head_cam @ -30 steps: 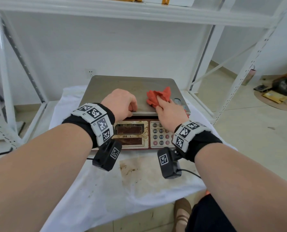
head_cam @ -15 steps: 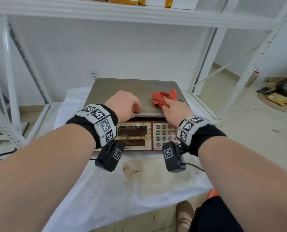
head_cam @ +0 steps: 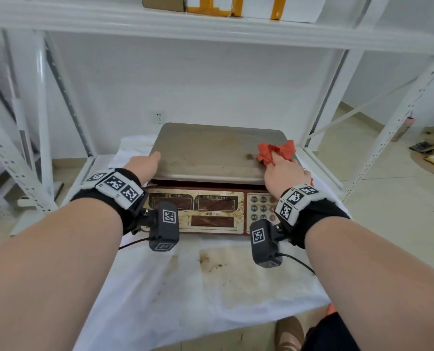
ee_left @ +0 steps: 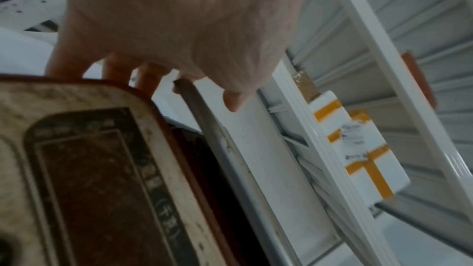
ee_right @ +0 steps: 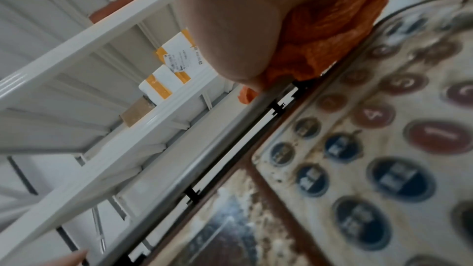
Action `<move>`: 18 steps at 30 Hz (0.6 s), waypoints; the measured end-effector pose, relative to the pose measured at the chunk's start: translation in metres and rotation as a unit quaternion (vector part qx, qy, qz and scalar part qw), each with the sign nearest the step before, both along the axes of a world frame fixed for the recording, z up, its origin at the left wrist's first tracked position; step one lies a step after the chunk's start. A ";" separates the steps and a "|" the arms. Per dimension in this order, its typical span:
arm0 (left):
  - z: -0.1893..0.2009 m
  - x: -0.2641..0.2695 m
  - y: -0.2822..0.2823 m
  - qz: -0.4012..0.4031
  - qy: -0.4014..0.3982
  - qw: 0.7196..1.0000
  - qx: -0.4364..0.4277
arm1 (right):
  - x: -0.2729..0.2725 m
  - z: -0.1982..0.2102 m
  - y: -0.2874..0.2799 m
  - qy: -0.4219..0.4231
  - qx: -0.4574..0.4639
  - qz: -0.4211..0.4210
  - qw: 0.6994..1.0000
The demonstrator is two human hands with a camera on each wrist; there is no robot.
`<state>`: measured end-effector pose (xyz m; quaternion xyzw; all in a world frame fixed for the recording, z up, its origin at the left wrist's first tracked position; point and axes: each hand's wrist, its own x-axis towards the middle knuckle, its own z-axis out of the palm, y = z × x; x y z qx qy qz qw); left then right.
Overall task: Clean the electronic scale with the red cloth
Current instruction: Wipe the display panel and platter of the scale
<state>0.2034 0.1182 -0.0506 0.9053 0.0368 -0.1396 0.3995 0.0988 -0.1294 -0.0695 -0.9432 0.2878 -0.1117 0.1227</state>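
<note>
Bunched up in the right hand [head_cam: 284,173] is the red cloth [head_cam: 275,151]; the fingers curl around it and press it onto the near right corner of the steel pan [head_cam: 210,153]. Over on the other side, the left hand [head_cam: 145,165] holds the pan's near left corner, thumb on top and fingers under the edge. The electronic scale [head_cam: 205,214] sits on a stained white sheet [head_cam: 185,287]. That cloth looks soft and light, so it is best held in a ball. By the look of it the scale is hard and heavy, and its loose pan may wobble, so hold its edge. A brown spot [head_cam: 249,156] is still beside the cloth.
</note>
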 end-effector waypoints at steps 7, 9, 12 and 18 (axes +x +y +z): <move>-0.014 0.004 0.012 0.057 0.077 0.984 -0.150 | 0.000 0.001 0.003 -0.007 0.023 -0.001 1.000; -0.017 0.004 0.016 0.072 0.099 0.976 -0.182 | 0.001 0.003 0.002 0.002 0.046 -0.009 0.999; -0.019 0.006 0.019 0.084 0.125 0.969 -0.198 | 0.005 0.002 0.002 -0.005 0.065 -0.008 0.998; -0.015 0.002 0.017 0.098 0.115 0.964 -0.218 | 0.001 0.008 0.009 0.008 0.031 -0.039 0.999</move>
